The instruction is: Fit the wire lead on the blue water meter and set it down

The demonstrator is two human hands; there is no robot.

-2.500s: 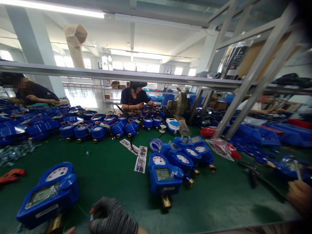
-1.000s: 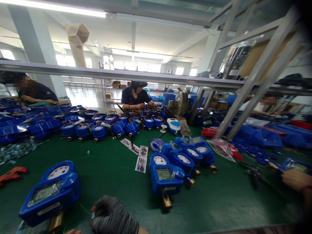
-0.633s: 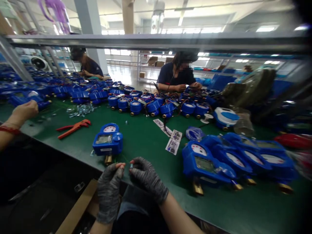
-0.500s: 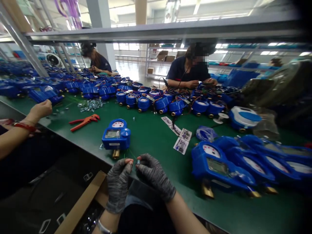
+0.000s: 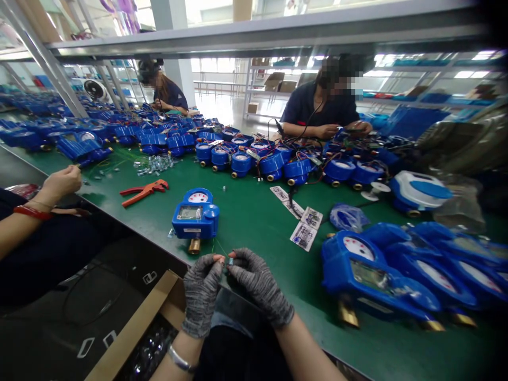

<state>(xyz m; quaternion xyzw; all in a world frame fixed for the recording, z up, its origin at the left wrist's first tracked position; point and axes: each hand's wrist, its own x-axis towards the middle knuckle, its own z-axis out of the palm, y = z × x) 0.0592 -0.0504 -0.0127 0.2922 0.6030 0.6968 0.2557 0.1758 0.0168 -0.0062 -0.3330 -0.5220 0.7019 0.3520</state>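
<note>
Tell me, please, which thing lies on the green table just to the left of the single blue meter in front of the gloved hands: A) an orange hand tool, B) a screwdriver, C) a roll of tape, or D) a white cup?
A: an orange hand tool lies on the green table to the left of the single blue meter, beyond the gloved left hand and right hand.

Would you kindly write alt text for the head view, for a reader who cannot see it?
Two grey-gloved hands, left hand and right hand, pinch a tiny part between their fingertips at the edge of a green table. A blue meter lies just beyond, orange pliers farther left.
</note>
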